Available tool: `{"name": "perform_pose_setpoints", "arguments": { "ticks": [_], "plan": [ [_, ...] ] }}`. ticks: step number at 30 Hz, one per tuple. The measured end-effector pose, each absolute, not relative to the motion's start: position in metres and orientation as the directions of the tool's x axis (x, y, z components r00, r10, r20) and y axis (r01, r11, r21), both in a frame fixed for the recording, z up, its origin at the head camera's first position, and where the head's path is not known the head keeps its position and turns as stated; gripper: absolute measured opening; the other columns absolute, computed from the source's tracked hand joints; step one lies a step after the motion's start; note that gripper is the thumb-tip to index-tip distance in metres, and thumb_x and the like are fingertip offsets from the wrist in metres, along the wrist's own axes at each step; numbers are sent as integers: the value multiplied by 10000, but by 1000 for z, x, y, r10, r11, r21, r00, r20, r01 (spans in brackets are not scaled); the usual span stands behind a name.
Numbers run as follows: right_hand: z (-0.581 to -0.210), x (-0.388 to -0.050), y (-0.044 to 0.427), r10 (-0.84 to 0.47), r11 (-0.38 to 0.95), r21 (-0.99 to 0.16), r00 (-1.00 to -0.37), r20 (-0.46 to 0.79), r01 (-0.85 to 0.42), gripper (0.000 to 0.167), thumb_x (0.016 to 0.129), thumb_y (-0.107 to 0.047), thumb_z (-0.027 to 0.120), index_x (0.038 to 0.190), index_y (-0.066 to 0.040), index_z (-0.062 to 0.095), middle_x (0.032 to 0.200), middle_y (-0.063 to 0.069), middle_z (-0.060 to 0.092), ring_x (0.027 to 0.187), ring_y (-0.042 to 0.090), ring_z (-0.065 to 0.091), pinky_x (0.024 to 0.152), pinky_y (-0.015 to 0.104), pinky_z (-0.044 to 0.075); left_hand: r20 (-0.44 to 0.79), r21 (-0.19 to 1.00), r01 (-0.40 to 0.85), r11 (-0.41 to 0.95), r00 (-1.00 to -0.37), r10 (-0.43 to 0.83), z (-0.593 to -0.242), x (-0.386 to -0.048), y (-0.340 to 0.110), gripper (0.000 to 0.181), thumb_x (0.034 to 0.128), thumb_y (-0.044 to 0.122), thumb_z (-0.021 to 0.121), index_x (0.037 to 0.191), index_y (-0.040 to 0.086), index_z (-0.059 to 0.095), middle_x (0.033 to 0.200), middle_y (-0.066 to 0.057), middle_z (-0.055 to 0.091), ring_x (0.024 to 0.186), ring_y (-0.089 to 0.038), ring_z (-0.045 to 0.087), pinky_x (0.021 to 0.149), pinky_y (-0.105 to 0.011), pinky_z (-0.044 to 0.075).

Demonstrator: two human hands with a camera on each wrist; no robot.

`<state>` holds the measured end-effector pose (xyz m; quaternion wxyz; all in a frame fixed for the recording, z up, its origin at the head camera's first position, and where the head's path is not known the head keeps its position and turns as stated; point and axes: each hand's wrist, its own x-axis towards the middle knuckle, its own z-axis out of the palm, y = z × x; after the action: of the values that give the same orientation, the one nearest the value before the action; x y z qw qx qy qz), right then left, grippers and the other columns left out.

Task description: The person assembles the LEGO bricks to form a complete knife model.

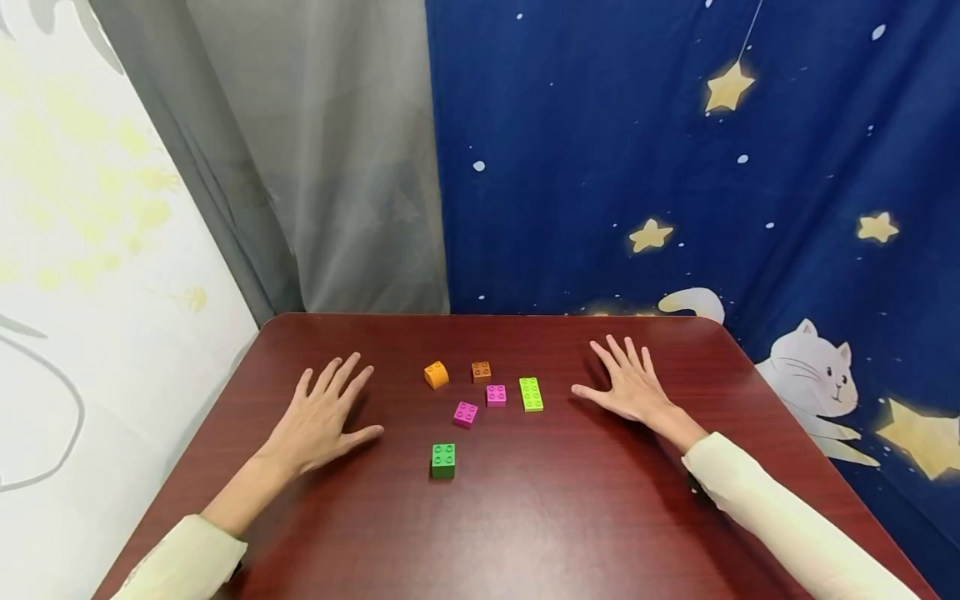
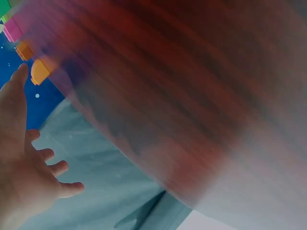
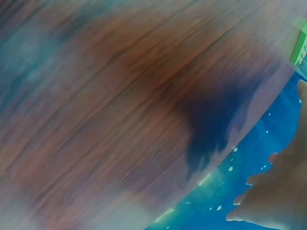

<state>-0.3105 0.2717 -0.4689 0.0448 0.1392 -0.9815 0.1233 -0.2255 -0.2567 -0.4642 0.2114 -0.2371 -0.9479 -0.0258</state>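
Note:
Both hands are spread with fingers apart, holding nothing. My left hand (image 1: 315, 421) is left of the bricks, my right hand (image 1: 628, 385) to their right. Between them lie an orange curved brick (image 1: 436, 375), a brown brick (image 1: 481, 372), two magenta bricks (image 1: 497, 396) (image 1: 465, 414), a lime long brick (image 1: 531, 395) and, closest to me, a green brick (image 1: 443, 461). The left wrist view shows the left hand (image 2: 24, 163) near the orange curved brick (image 2: 40, 72). In the right wrist view, the lime brick (image 3: 300, 45) appears above the right hand (image 3: 278, 187).
The dark red table (image 1: 555, 525) has rounded far corners. Behind it hang a grey curtain (image 1: 360, 167) and a blue curtain (image 1: 562, 167) with stars and a cat. A pale patterned surface (image 1: 90, 250) is on the left. A small dark green thing (image 1: 693, 482) shows partly beneath the right sleeve.

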Motion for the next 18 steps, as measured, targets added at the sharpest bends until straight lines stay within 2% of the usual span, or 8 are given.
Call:
{"name": "perform_pose_setpoints", "arguments": {
  "ticks": [7,18],
  "plan": [
    [-472,-309,257,-302,921,-213,-943,137,-326,1045,852,-796,620,1637,-169,331,1699,199,213,1570,462,57,1222,656,26,379,0,495,869,-804,458,-464,-217,-242,952,870,666,710,1585,107,423,1652,-166,333,1457,-432,376,1134,-693,266],
    [-476,-310,232,-355,901,-219,-927,120,-374,1019,854,-804,611,1619,-173,377,1679,192,277,1562,464,119,1225,651,47,312,60,556,829,-799,514,-461,-209,-220,960,866,684,713,1597,142,407,1656,-119,345,1468,-397,382,1145,-674,287]
  ]
}}
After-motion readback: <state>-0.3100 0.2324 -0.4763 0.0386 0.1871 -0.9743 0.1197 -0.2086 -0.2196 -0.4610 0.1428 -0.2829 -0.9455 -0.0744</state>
